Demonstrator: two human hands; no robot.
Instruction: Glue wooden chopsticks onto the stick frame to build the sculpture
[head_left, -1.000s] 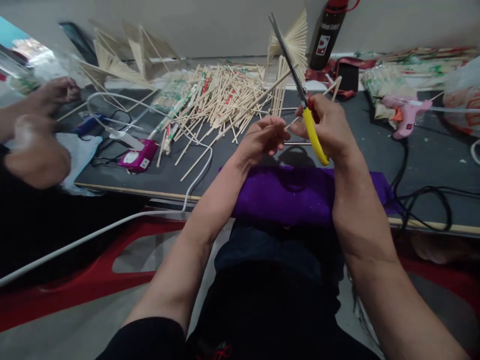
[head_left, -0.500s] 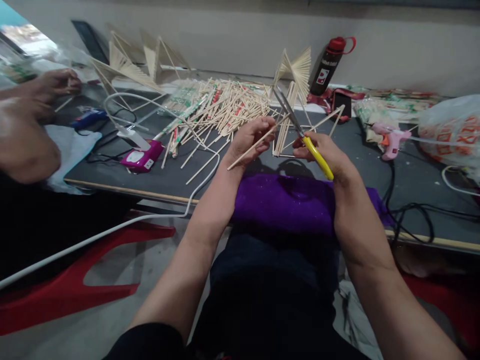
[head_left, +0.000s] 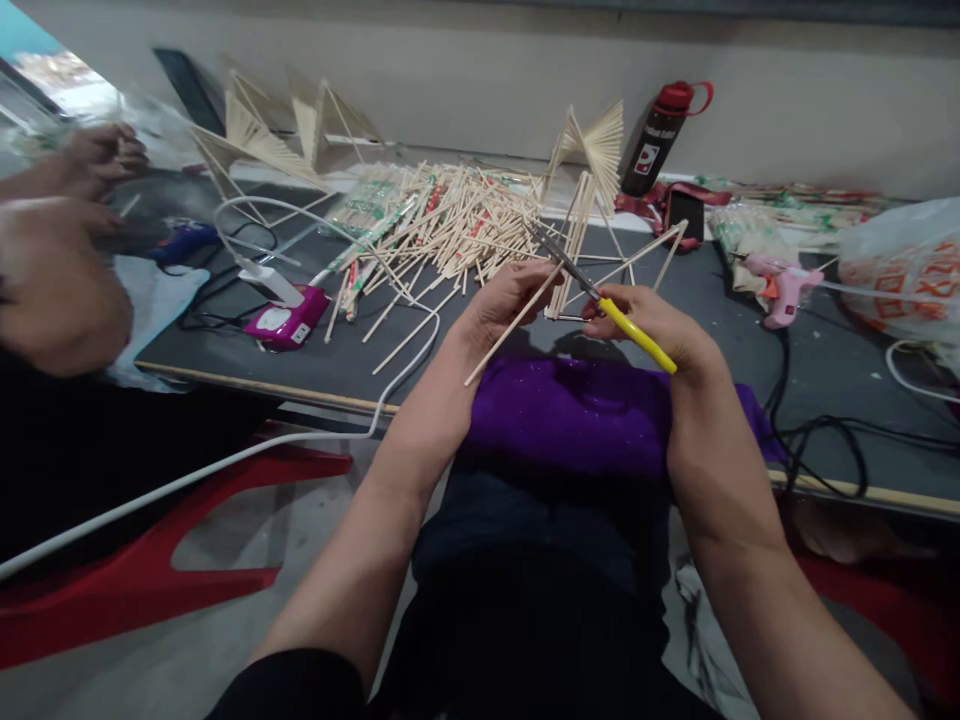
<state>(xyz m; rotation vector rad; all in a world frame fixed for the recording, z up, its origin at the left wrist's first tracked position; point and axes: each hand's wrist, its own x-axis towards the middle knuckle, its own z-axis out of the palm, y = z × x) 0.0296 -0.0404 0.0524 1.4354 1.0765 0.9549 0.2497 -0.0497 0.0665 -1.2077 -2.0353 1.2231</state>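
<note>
My left hand (head_left: 514,300) is closed on a thin wooden stick (head_left: 504,343), whose lower end points toward me. In my right hand (head_left: 641,318) is a pair of scissors (head_left: 636,335) with yellow handles, the blades reaching up and left to the stick's upper end by my left fingertips. Whether the blades touch the stick I cannot tell. Just beyond both hands, a frame of joined sticks (head_left: 574,245) stands on the dark table. A purple cloth (head_left: 570,415) lies along the table edge below my hands.
A heap of loose sticks (head_left: 472,220) lies left of centre. Fan-shaped stick models (head_left: 259,130) stand behind. A magenta power socket (head_left: 289,320), pink glue gun (head_left: 787,288), dark bottle (head_left: 656,140) and plastic bag (head_left: 900,260) are around. Another person's hand (head_left: 105,155) is at left.
My left hand has lowered slightly and the stick has tilted more steeply. The scissors have dropped a little, their blades now closer together at the stick.
</note>
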